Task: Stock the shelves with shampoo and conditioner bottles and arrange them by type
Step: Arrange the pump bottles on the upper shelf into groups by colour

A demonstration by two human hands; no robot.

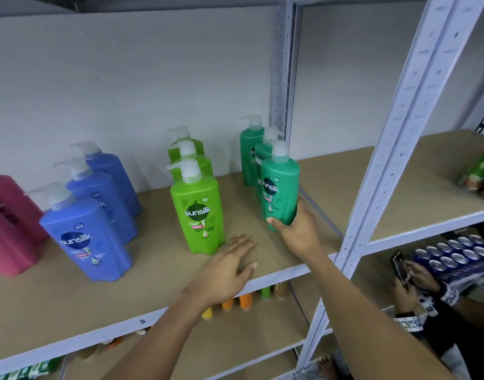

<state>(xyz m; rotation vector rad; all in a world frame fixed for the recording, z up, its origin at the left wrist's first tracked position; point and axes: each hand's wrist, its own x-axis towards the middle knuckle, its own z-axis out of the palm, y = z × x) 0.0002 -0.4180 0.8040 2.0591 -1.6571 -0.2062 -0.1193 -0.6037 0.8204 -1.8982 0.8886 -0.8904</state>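
Brown shelf board (pixel 142 294) w/ pale metal front edge; grey-white wall (pixel 125 64) behind, perforated posts (pixel 400 138) at rt. Pump bottles stand in rows by colour: pink bottles (pixel 10 223) far left (partly cut off), blue bottles (pixel 98 204), light green bottles (pixel 198 212), then teal. Right hand (pixel 298 234) curls round the base of the front teal bottle (pixel 282 187), upright at the board's rt end. Left hand (pixel 230 267) lies flat, fingers straight, on the board just beside the front green one. Cans (pixel 454 253) sit a shelf lower.

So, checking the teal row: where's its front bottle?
The front teal bottle is right of the light-green row, near the back upright, its base held by the right hand.
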